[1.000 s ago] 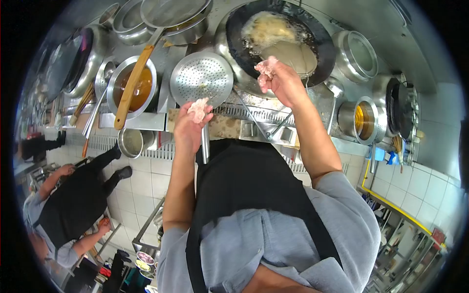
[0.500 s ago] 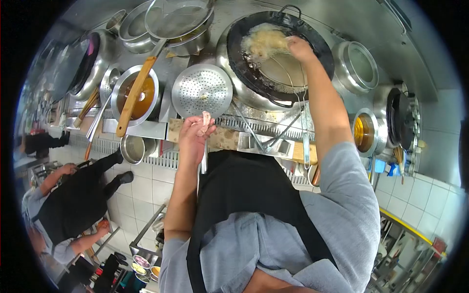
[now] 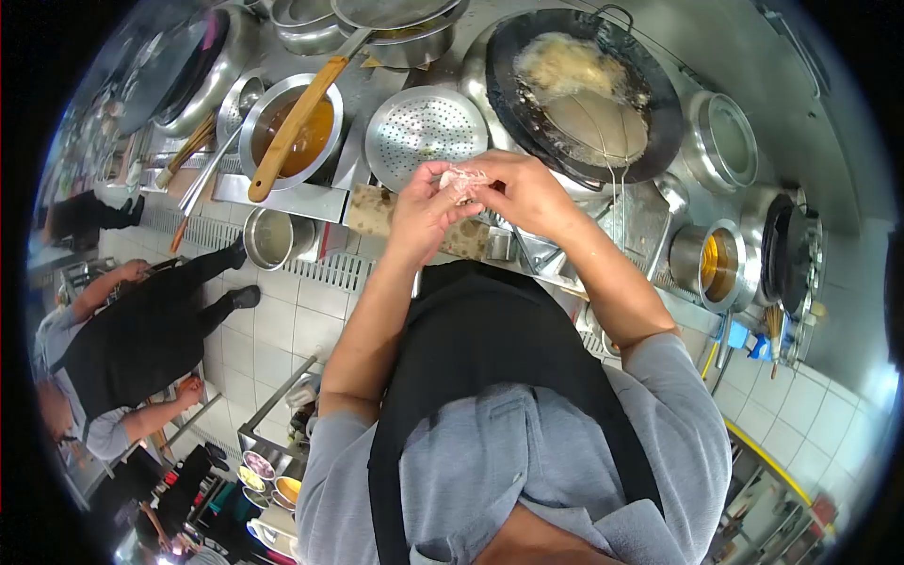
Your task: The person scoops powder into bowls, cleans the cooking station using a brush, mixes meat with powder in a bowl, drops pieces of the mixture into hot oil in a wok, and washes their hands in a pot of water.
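Both of my hands are brought together in front of the stove, over the near edge of a round perforated skimmer [image 3: 414, 132]. Between them is a pale, flour-dusted piece, apparently raw meat [image 3: 461, 184]. My left hand [image 3: 424, 209] grips it from the left, while the fingers of my right hand [image 3: 529, 196] close on its other side. Beyond my right hand, a black wok [image 3: 513, 99] holds bubbling oil with pale battered pieces [image 3: 570, 68] frying at the far side. A wire strainer [image 3: 598, 130] rests in the oil, its long handle toward me.
Left of the skimmer stands a bowl of brown liquid [image 3: 301, 132] with a wooden-handled strainer [image 3: 292, 137] across it. A pot of amber liquid [image 3: 720, 264] sits at right. Another person in a black apron [image 3: 132, 348] works at the left.
My right hand has come back from the wok to meet my left hand at the pale piece. The view has shifted, and the pieces in the wok are still bubbling.
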`<state>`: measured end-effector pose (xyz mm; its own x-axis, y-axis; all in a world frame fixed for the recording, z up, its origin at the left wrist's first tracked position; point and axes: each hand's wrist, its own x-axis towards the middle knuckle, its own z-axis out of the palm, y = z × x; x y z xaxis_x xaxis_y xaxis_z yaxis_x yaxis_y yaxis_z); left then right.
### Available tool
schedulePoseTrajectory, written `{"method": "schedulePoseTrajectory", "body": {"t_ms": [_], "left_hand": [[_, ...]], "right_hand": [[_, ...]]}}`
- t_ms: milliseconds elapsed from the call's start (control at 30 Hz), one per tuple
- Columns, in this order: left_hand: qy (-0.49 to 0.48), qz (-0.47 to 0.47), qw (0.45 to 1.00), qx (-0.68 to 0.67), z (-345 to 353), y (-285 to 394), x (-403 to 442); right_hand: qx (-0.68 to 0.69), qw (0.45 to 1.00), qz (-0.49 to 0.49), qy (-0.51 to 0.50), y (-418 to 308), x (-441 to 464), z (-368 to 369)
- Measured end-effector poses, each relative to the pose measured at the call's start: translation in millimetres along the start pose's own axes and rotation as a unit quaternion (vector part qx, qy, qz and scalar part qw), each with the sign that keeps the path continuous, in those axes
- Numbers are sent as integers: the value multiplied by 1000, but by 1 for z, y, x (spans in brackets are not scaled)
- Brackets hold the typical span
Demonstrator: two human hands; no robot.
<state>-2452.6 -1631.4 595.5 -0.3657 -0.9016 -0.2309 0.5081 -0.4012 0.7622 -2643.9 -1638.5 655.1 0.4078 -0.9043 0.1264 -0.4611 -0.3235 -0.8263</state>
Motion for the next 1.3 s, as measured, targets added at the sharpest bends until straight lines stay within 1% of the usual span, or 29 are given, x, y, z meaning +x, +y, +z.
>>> {"method": "schedulePoseTrajectory", "body": {"t_ms": [100,133,167,233,267,367,400,500,600,700,733,800,833,900,1000,1100,1167,1200,1300], "left_hand": [[-38,-61,995,67,3,7,-1],[-42,-58,995,75,1,5,-1],[-43,-55,994,82,-1,4,-2],[-44,-51,993,94,-1,0,-3],[-42,-51,993,99,2,1,-5],[-46,-35,994,94,0,-1,-5],[-51,-29,994,89,0,-1,-5],[-49,-43,993,99,13,6,-11],[-54,-63,996,16,24,4,-15],[-42,-76,996,-17,26,1,-16],[-31,-55,996,55,24,-1,-14],[-8,-15,980,197,16,-7,-12],[-7,-20,984,177,13,-10,-12],[-5,-30,990,139,10,-10,-12],[14,-57,989,135,11,-13,-12],[26,-66,991,115,6,-11,-8],[1,-41,997,68,1,-9,-6],[-12,-29,999,44,0,-9,-6],[-24,-29,999,37,16,-9,-7]], "right_hand": [[-59,998,25,20,5,-4,-14],[-63,996,49,28,4,-7,-20],[28,995,99,18,8,-11,-24],[209,959,191,0,18,-21,-32],[245,952,183,-16,20,-26,-33],[334,928,158,53,20,-39,-31],[348,922,161,60,25,-42,-30],[444,876,148,115,26,-41,-13],[451,868,170,119,25,-37,6],[341,922,161,86,32,-37,10],[366,912,163,86,31,-38,9],[332,929,158,42,27,-40,2],[314,937,155,22,27,-42,-2],[334,927,163,55,34,-40,-9],[396,901,153,86,39,-42,-14],[484,861,123,99,40,-46,-21],[530,831,115,122,39,-50,-29],[534,834,105,91,42,-51,-36],[521,840,107,104,32,-51,-33]]}}
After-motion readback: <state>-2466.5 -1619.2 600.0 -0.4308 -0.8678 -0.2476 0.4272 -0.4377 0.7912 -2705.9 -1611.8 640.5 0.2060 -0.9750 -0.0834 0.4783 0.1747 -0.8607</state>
